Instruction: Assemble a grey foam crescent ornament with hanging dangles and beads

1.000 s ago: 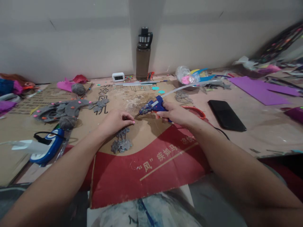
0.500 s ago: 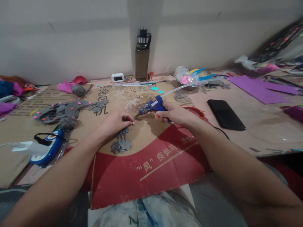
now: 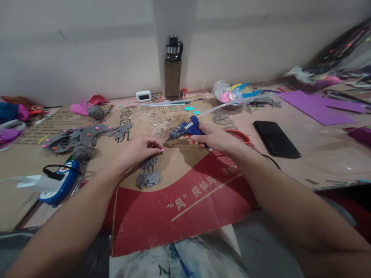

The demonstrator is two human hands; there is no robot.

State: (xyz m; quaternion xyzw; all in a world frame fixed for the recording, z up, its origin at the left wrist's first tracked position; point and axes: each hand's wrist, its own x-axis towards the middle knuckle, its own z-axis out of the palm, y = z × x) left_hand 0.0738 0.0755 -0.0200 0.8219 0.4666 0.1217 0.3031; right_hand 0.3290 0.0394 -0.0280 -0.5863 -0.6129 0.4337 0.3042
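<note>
My right hand [image 3: 210, 136] is wrapped round the handle of a blue glue gun [image 3: 185, 129], with a long clear glue stick [image 3: 216, 109] sticking out of its back. The nozzle points left, just short of my left fingertips. My left hand [image 3: 142, 148] is closed in a pinch on a small pink bead [image 3: 162, 150]. Below it, grey flower-shaped pieces [image 3: 148, 179] lie on the cardboard [image 3: 174, 170]; whether they are joined to what the hand holds cannot be made out.
To the left lie a grey piece with pink and orange dots [image 3: 92, 137] and a blue power strip [image 3: 62, 183]. On the right are a black phone [image 3: 276, 139] and purple sheets [image 3: 310, 106]. A bottle [image 3: 173, 71] and small white clock [image 3: 143, 96] stand by the wall.
Almost nothing differs. The view has shifted very slightly; both hands keep their grips, with the nozzle still close to the left fingertips.
</note>
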